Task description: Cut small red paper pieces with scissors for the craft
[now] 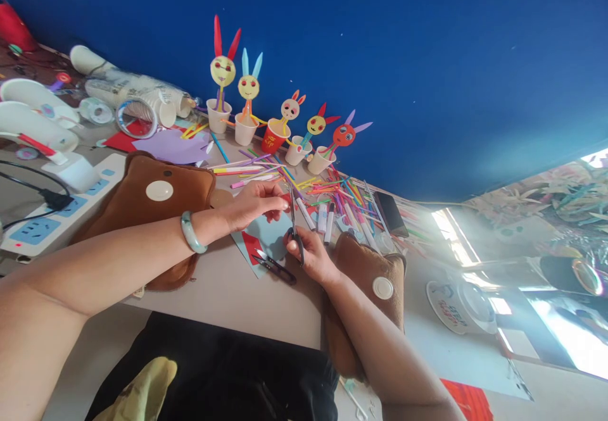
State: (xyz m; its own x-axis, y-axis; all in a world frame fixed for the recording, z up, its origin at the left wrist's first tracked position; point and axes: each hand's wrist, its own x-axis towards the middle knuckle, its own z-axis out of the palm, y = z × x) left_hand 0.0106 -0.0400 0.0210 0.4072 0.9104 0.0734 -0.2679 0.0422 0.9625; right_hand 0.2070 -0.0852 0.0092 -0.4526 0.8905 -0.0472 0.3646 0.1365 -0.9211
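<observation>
My left hand [259,206], with a jade-coloured bangle on its wrist, pinches a small piece of red paper [285,199]. Black-handled scissors [298,242] are in my right hand [312,253], fingers round the loops. Their blades point up and away from me, right beside the red paper; whether they touch it is hard to tell. Below both hands lies a light blue sheet [273,232] with a red scrap [251,247] on it. Black thread snips [278,269] rest near the sheet's front edge, close to my right hand.
Paper cups with rabbit-faced figures [246,128] line the blue wall. Coloured sticks and markers [304,213] spread behind my hands. Brown hot-water bottles [137,209] lie either side. A power strip [57,212] is far left, a phone [390,212] right, a white bowl [468,307] farther right.
</observation>
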